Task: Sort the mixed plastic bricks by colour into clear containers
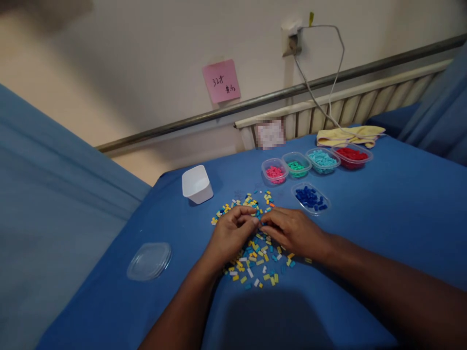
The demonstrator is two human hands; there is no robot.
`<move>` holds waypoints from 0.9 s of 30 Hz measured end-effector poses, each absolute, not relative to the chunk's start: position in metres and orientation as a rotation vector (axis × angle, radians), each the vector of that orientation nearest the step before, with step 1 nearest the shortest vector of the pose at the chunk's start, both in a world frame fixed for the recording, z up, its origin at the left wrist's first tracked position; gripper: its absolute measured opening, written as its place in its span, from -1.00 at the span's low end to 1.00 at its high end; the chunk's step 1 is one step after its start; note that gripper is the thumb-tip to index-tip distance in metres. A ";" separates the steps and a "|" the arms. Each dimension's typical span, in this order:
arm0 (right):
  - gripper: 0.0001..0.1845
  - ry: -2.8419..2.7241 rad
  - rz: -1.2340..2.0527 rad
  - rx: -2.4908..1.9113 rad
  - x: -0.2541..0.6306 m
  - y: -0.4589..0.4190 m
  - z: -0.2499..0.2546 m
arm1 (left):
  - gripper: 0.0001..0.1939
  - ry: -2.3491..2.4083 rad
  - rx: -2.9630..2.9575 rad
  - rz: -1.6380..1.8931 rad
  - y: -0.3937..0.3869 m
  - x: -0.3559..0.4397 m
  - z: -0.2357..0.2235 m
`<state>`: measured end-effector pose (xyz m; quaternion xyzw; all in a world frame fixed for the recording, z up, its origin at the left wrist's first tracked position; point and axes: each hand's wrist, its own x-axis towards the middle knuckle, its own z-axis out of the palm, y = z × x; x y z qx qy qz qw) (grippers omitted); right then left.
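Note:
Over a loose pile of small building bricks (pixel 255 257), yellow, teal, white and pale green, my two hands meet almost fingertip to fingertip. My left hand (pixel 233 231) is curled, its thumb close to the bent fingers. Opposite it, my right hand (pixel 294 231) has thumb and forefinger brought together. Anything between the fingers of either hand is too small or too hidden to name. Part of the pile lies under and behind the hands, with a few bricks spread toward me.
Clear tubs hold pink bricks (pixel 275 174), green bricks (pixel 297 168), light blue bricks (pixel 323 161) and red bricks (pixel 352 156). A shallow lid (pixel 323 210) carries dark blue bricks. A white container (pixel 197 184), clear lids (pixel 149 262) and a yellow cloth (pixel 350 136) rest on the blue-covered surface.

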<state>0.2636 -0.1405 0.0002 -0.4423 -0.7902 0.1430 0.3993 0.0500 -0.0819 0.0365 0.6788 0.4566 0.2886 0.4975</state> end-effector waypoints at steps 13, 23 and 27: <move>-0.78 -1.909 0.282 -1.124 0.278 -0.138 -0.005 | -0.68 1.395 2.707 0.007 0.018 0.073 0.052; -0.78 -1.928 0.181 -1.237 0.286 -0.130 -0.001 | -0.76 1.463 2.695 0.013 0.013 0.083 0.062; -0.78 -1.781 -0.029 -1.407 0.325 -0.121 0.006 | -0.82 1.292 2.448 0.274 -0.003 0.107 0.054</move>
